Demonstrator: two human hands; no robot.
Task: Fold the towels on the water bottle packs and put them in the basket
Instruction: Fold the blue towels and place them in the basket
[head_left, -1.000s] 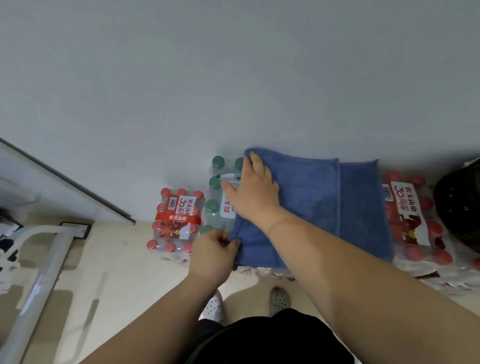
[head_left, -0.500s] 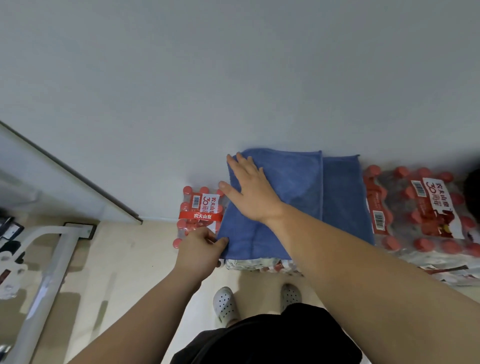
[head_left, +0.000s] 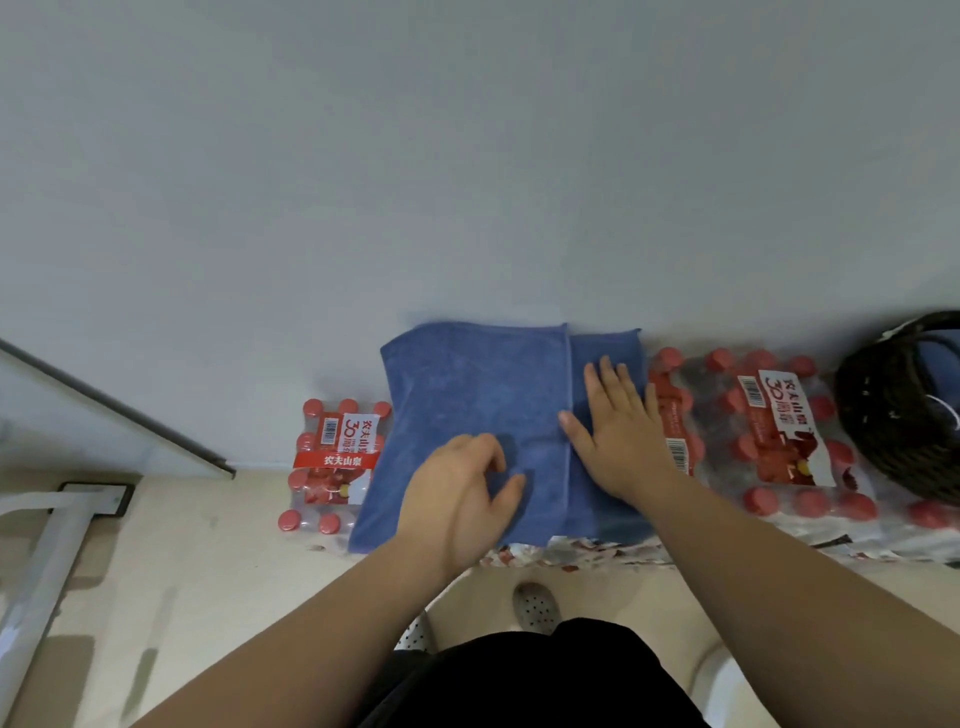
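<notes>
A blue towel (head_left: 467, 395) lies folded over on top of a water bottle pack against the wall, its upper layer ending at a vertical edge right of centre. My right hand (head_left: 618, 436) presses flat on the towel's right strip, fingers spread. My left hand (head_left: 462, 499) hovers over or rests on the towel's lower middle, fingers loosely curled, holding nothing. A dark woven basket (head_left: 893, 415) stands at the far right, cut off by the frame edge.
A small pack of red-capped bottles (head_left: 335, 462) stands left of the towel. A larger red-capped pack (head_left: 769, 441) lies between towel and basket. A white metal frame (head_left: 47, 551) sits on the beige floor at the left. The grey wall is straight ahead.
My left hand let go of the towel's lower left corner and moved right onto its middle. My right hand slid from the towel's left side to its right strip. The basket came into view.
</notes>
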